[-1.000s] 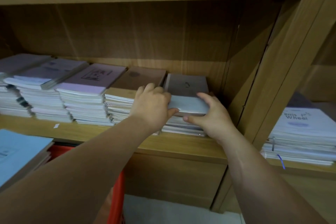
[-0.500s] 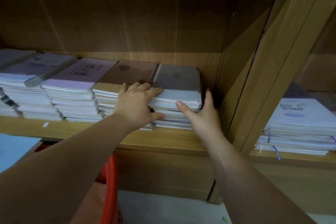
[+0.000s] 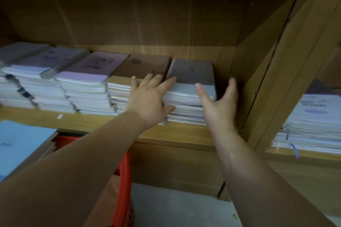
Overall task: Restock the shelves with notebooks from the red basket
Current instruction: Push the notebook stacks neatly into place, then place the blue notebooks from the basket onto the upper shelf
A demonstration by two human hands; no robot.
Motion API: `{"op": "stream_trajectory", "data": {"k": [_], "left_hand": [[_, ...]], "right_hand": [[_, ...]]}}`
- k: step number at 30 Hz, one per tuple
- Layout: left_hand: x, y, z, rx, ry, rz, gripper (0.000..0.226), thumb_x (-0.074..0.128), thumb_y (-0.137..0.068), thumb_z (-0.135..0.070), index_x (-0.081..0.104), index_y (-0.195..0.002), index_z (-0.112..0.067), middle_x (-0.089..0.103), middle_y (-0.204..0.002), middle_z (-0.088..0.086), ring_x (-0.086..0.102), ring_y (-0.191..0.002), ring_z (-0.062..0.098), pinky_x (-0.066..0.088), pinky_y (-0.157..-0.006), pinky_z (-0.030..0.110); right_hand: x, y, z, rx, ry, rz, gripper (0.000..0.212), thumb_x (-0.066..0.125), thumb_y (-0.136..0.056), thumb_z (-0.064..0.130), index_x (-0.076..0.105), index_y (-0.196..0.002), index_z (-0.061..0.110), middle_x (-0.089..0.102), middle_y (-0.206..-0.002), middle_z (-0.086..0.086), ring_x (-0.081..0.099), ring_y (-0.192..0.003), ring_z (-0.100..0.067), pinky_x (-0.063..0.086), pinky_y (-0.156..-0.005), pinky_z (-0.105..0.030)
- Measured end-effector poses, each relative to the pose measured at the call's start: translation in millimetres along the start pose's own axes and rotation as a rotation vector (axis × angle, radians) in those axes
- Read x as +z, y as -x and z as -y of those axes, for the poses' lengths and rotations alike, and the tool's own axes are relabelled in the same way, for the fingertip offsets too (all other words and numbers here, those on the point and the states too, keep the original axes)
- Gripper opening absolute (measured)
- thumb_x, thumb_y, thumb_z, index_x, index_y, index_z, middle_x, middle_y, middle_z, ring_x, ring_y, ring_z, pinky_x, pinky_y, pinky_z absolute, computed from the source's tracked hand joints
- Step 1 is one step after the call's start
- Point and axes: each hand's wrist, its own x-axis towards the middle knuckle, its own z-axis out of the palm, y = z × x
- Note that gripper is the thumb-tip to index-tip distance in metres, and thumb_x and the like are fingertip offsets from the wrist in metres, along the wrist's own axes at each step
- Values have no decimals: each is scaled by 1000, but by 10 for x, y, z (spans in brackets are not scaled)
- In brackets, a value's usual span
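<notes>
Notebooks (image 3: pixel 191 79) in the grey-topped stack lie on the shelf (image 3: pixel 184 132); the left hand (image 3: pixel 149 101) rests straight fingers on top, the right hand (image 3: pixel 219 105), released and spread, flanks the other side, seemingly to square the edges

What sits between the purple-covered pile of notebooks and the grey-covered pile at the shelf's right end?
One pile of brown-covered notebooks, seen in the head view. The left hand lies partly over its front right corner.

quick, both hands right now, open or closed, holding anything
Left hand: open, straight fingers lying on the grey notebook stack and the brown stack.
Right hand: open, fingers spread against the grey notebook stack, gripping nothing.
</notes>
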Motion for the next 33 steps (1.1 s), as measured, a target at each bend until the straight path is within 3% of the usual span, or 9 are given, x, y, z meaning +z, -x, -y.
{"op": "stream_trajectory", "data": {"k": [3, 6, 12, 17, 20, 24, 27, 31, 33], "left_hand": [[-165, 426, 254, -35, 66, -101, 69, 63, -86, -55, 39, -148, -38, 35, -159, 1, 23, -149, 28, 18, -119, 59], [-327, 969, 758, -111, 17, -67, 59, 55, -82, -57, 55, -136, -32, 52, -145, 6, 40, -139, 34, 34, -110, 59], [-775, 2035, 1979, -394, -81, 67, 64, 44, -79, -63, 65, -127, -28, 63, -129, 8, 57, -116, 38, 48, -96, 50], [-1022, 2492, 2887, -627, -84, 248, 69, 66, -81, -63, 47, -142, -39, 57, -135, 6, 53, -122, 34, 40, -105, 42], [-954, 2644, 3244, -751, 28, 355, 75, 69, -76, -65, 42, -143, -45, 58, -130, 8, 55, -119, 31, 42, -99, 38], [-883, 2727, 3379, -829, 254, 395, 83, 71, -74, -67, 31, -145, -54, 58, -134, 3, 58, -118, 27, 46, -92, 35], [-940, 2732, 3515, -837, 425, 485, 89, 76, -76, -58, 24, -149, -56, 51, -143, -6, 54, -125, 20, 42, -97, 29], [-991, 2748, 3719, -845, 648, 564, 99, 84, -75, -41, 23, -151, -53, 48, -145, -6, 52, -126, 18, 42, -105, 30], [-1031, 2808, 3765, -831, 710, 587, 99, 85, -76, -37, 23, -152, -51, 44, -149, -4, 48, -131, 19, 39, -108, 28]], "right_hand": [[130, 184, 295, -430, 179, -97, 79, 69, -88, 52, 34, -154, 27, 23, -164, -5, 25, -150, -25, 35, -117, -42], [497, 515, 544, -662, 128, 58, 58, 66, -89, 44, 52, -141, 22, 39, -154, -3, 32, -146, -18, 27, -114, -19], [1400, 1491, 440, -477, 23, 695, 44, 66, -84, 47, 62, -125, 31, 50, -127, 14, 49, -123, 0, 45, -107, -34], [2001, 2091, 437, -178, 127, 1178, 45, 68, -90, 50, 54, -132, 47, 51, -133, 21, 52, -124, 0, 44, -109, -35], [2346, 2386, 552, 99, 64, 1159, 68, 68, -83, 62, 33, -142, 62, 46, -142, 18, 49, -133, -9, 42, -112, -41], [2711, 2904, 678, 338, 21, 972, 104, 78, -85, 39, 3, -157, 48, 36, -152, 12, 45, -135, -9, 43, -111, -36], [2873, 3125, 740, 390, 110, 839, 128, 91, -69, 33, -2, -155, 53, 28, -140, 15, 44, -132, -12, 48, -106, -41], [2991, 3120, 885, 553, 151, 773, 125, 90, -54, 43, 1, -131, 83, 36, -148, 9, 53, -127, -13, 56, -97, -46], [3021, 3093, 996, 581, 226, 786, 128, 92, -66, 29, 0, -142, 73, 39, -149, 6, 56, -124, -13, 58, -95, -45]]}}
